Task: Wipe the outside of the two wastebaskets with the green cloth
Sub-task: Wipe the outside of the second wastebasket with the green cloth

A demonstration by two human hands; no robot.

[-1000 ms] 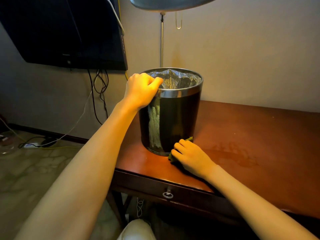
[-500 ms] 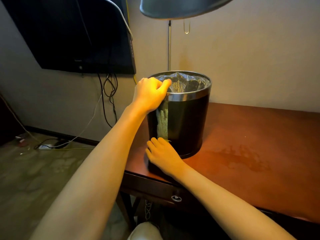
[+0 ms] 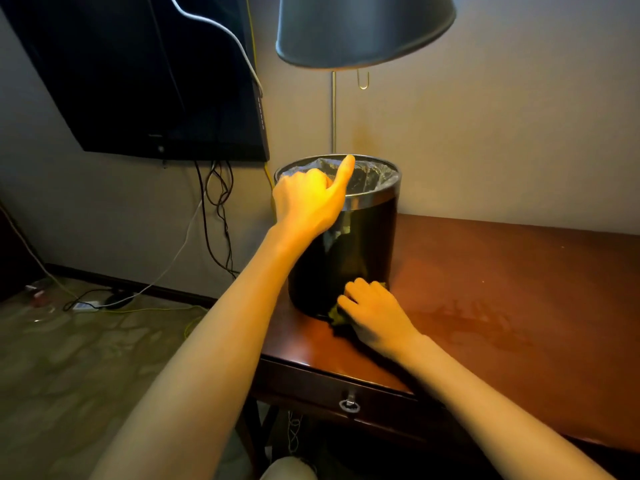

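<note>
Right hand [image 3: 375, 311] had shifted since half a second ago from the left front of the basket's base to the right front. The left thumb, earlier laid along the rim, now stood up over the opening.

Right hand: fingers curled over the green cloth [image 3: 335, 312], pressing it to the foot of the wastebasket [image 3: 367, 244] where wall met counter [image 3: 502, 289]. The cloth was mostly hidden under the hand. Only a crumpled olive-green edge showed at the fingertips, with a sliver past the knuckles.

Left hand [image 3: 308, 202]: fingers curled at the near-left rim and apparently hooked over it, gripping the basket. The fingertips were hidden behind the back of the hand.

Count in view: two hands, one cloth, one wastebasket.

Wastebasket: upright, round, glossy black wall with a silver metal band at the top. A clear plastic liner [image 3: 374, 176] was folded over the rim. It stood near the counter's left end, close to the wall. The left side was blocked by the left forearm.

Counter: reddish-brown wood, with one drawer and one ring pull [image 3: 349, 405]. A mottled patch [image 3: 467, 317] lay right of the basket.

One lamp [image 3: 363, 29] stood behind, its shade cut off at the top. One dark television [image 3: 138, 74] hung at left, also cut off, with cables [image 3: 218, 209] trailing down to the floor [image 3: 69, 358].
</note>
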